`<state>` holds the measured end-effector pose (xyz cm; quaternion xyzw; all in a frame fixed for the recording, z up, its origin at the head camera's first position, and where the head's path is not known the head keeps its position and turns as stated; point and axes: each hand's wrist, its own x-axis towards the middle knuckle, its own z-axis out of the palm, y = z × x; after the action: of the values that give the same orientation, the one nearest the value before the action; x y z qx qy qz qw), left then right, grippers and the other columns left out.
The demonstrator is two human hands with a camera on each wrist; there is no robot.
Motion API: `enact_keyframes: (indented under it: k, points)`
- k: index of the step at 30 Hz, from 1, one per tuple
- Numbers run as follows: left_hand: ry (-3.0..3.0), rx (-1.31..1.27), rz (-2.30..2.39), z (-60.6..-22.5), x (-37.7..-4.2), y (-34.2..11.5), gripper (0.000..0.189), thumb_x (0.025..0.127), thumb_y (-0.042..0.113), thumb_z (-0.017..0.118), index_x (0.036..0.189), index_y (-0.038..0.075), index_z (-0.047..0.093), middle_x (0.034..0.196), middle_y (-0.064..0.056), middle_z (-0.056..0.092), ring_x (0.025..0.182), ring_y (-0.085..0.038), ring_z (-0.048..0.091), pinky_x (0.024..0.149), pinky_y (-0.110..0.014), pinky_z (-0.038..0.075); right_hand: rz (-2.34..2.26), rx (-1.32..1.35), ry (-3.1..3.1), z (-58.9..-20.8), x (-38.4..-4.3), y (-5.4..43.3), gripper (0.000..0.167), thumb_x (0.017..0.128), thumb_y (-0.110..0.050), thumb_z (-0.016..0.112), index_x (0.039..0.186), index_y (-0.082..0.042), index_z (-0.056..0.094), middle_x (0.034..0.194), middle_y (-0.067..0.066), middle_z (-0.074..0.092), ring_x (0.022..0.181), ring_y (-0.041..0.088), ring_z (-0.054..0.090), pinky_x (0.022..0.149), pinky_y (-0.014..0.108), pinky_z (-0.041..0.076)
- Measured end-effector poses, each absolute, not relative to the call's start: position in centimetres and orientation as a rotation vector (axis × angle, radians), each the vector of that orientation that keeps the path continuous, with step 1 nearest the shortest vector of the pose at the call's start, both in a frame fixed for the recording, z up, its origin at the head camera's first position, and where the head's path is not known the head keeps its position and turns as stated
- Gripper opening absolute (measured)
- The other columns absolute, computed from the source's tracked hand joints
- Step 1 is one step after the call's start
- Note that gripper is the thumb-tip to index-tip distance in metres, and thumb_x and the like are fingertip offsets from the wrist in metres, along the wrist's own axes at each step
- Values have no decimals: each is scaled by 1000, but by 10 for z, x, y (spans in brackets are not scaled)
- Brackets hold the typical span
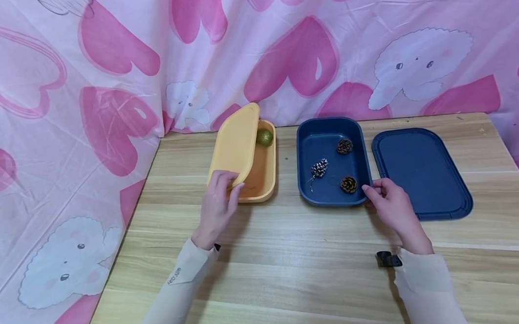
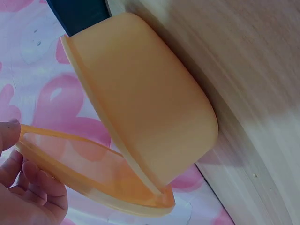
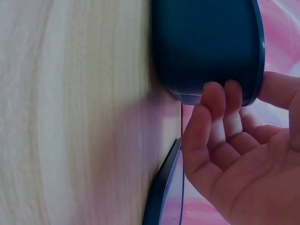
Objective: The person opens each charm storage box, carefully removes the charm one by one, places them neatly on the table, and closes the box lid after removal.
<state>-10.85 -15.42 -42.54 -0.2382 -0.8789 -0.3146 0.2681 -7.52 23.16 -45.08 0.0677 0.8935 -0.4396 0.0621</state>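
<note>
My left hand pinches the near edge of a yellow lid, which is tilted up over the left part of a yellow box. A green glittery ball lies at the far end inside that box; the lid hides part of the interior. In the left wrist view the thumb is on one face of the lid, fingers on the other. My right hand grips the near right corner of a blue box, thumb at the rim and fingertips against the outer wall.
Inside the blue box lie two brown pine cones and a white-tipped pine cone. A blue lid lies flat on the wooden table at the right. Behind hangs a pink heart-patterned cloth.
</note>
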Motion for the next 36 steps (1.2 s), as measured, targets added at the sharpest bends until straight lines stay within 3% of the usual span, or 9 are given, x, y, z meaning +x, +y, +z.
enact_keyframes:
  k: [5, 11, 18, 22, 29, 36]
  points:
    - [-2353, -617, -871, -422, -109, -157, 20, 88, 5, 69, 103, -6, 61, 101, -18, 57, 85, -27, 58, 75, -34, 52, -1320, 207, 2703, -451, -75, 232, 52, 101, -41, 44, 123, 6, 52, 98, 19, 67, 82, 27, 69, 81, 39, 46]
    - [-2308, -542, -927, -422, -111, -163, 20, 89, 3, 66, 106, -5, 59, 99, -19, 56, 71, -20, 51, 61, -22, 44, -1322, 206, 2705, -451, -75, 232, 51, 101, -40, 44, 123, 5, 52, 98, 19, 68, 82, 26, 69, 80, 36, 46]
    - [-2263, -420, -984, -421, -110, -172, 18, 91, -1, 61, 107, -8, 56, 97, -21, 54, 64, -18, 48, 54, -19, 39, -1317, 204, 2719, -451, -74, 233, 50, 101, -40, 45, 121, 4, 54, 96, 18, 68, 80, 22, 68, 66, 18, 43]
    - [-2235, -359, -1013, -420, -109, -177, 17, 92, 0, 59, 106, -10, 56, 97, -22, 55, 68, -19, 48, 58, -21, 39, -1316, 201, 2724, -451, -74, 233, 50, 101, -40, 45, 121, 5, 53, 95, 18, 68, 78, 20, 69, 65, 18, 43]
    - [-2172, -263, -1082, -419, -109, -186, 16, 93, 0, 58, 106, -11, 56, 97, -23, 55, 78, -18, 51, 68, -16, 42, -1316, 209, 2717, -452, -75, 233, 50, 101, -41, 45, 121, 4, 54, 96, 17, 68, 80, 20, 67, 66, 18, 43]
    - [-2103, -91, -1191, -420, -109, -195, 17, 95, -1, 53, 108, -12, 54, 94, -19, 52, 75, -7, 49, 60, -10, 45, -1316, 213, 2721, -452, -75, 232, 50, 100, -42, 46, 120, 3, 55, 95, 16, 68, 80, 19, 66, 67, 18, 43]
